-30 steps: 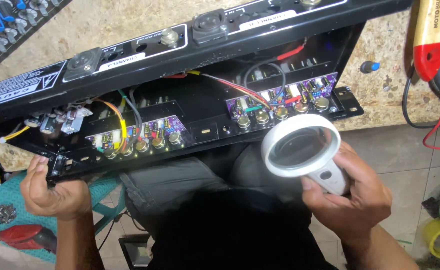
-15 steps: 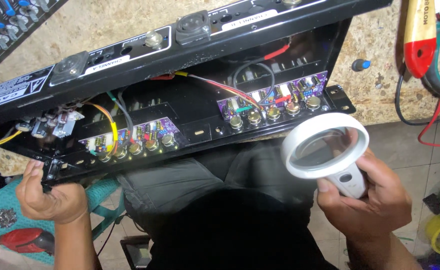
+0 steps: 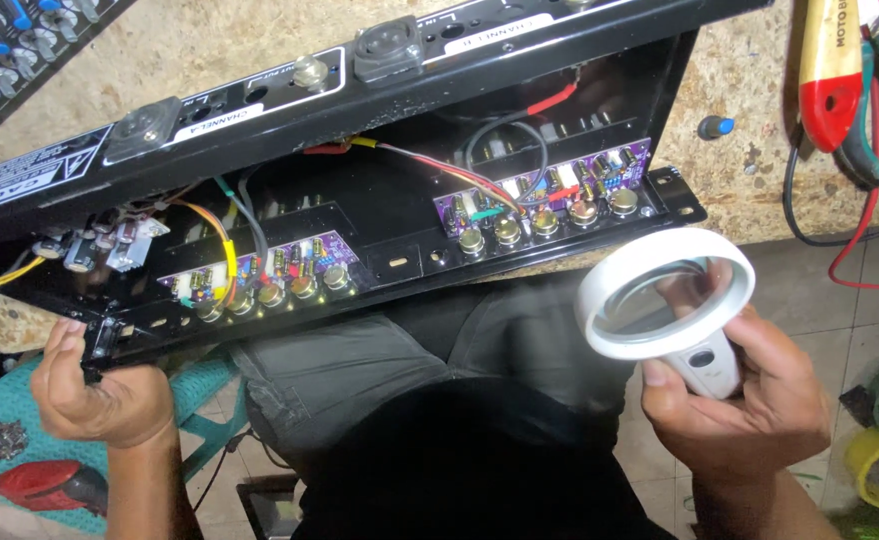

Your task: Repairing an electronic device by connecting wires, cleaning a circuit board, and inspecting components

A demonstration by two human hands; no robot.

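Left hand (image 3: 99, 385) curled around the near left corner of an opened black amplifier chassis (image 3: 379, 215), propped across the lap and the far workbench edge. Right hand (image 3: 734, 400) wrapped around the handle of a white round magnifying glass (image 3: 664, 295), held near right, just off the chassis edge. Purple circuit boards (image 3: 544, 195) and coloured wires inside. Red-handled pliers (image 3: 829, 80) far right.

One head-worn camera looks steeply down from close above the lap, facing the workbench edge (image 3: 759, 210); no second view shares the scene.
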